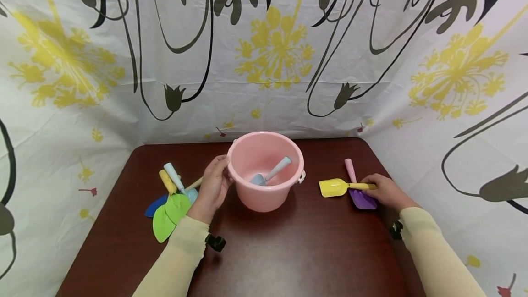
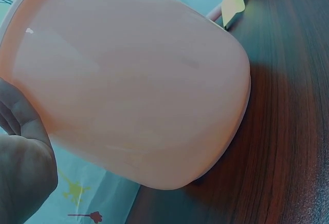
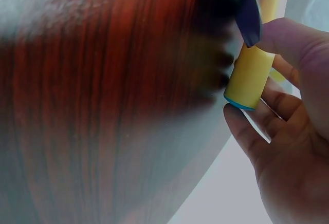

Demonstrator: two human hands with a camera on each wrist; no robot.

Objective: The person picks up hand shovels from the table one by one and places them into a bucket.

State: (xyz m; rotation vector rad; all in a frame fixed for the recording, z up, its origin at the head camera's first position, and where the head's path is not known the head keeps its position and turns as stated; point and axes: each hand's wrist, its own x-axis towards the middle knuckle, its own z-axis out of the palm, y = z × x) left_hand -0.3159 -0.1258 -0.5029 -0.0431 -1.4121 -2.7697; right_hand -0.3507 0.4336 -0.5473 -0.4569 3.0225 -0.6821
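Gripping left hand (image 1: 214,187): thumb and fingers hold the pink bucket (image 1: 263,200) at the left side of its rim.
Pinching right hand (image 1: 385,190): thumb and fingers close round the handle of the yellow shovel (image 1: 335,188), near its butt end; whether they also touch the purple shovel (image 1: 363,200) I cannot tell.
Pink bucket: smooth, glossy, plastic-looking; round mouth, wall tapering to a rounded base; a white fitting (image 1: 302,177) at its right side. It is at the middle of the far half of the table (image 1: 297,251); whether its base touches the wood-grained, dark red-brown top is unclear.
Inside the bucket: one light blue scoop (image 1: 278,170), leaning with its handle up toward the right wall and its blade low.
Yellow shovel: right of the bucket, squarish blade toward it, cylindrical handle crossing over the purple shovel.
Purple shovel: flat blade nearest the person, pink handle pointing away.
Left-hand pile: overlapping green leaf-shaped blades (image 1: 165,222), a blue rounded blade (image 1: 155,206), a yellow handle (image 1: 167,181) and a light blue handle (image 1: 173,175).
Backdrop: creased white cloth (image 1: 214,118) with flower prints.
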